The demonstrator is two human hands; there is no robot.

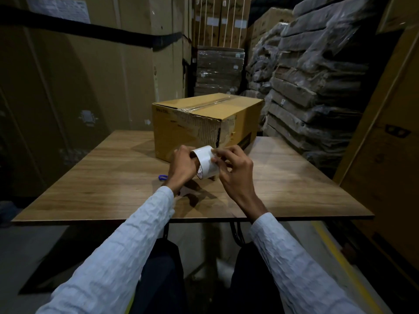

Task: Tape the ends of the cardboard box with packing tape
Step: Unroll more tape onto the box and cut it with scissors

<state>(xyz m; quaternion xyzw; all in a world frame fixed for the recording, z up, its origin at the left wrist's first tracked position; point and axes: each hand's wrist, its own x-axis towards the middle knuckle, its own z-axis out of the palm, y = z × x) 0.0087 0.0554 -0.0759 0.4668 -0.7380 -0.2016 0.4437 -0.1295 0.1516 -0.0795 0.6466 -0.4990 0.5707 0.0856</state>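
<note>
A brown cardboard box (204, 123) stands at the far middle of the wooden table (90, 177). Clear tape runs along its top seam, and its near corner edge is torn and ragged. In front of the box I hold a white roll of packing tape (206, 160) above the table. My left hand (182, 165) grips the roll with fingers through its core. My right hand (233, 168) pinches at the roll's outer surface with thumb and fingertips.
A small blue object (162, 177) lies on the table left of my left hand. Tall cartons (79, 75) stand behind and to the left. Plastic-wrapped stacks (313, 87) rise on the right, close to the table's edge.
</note>
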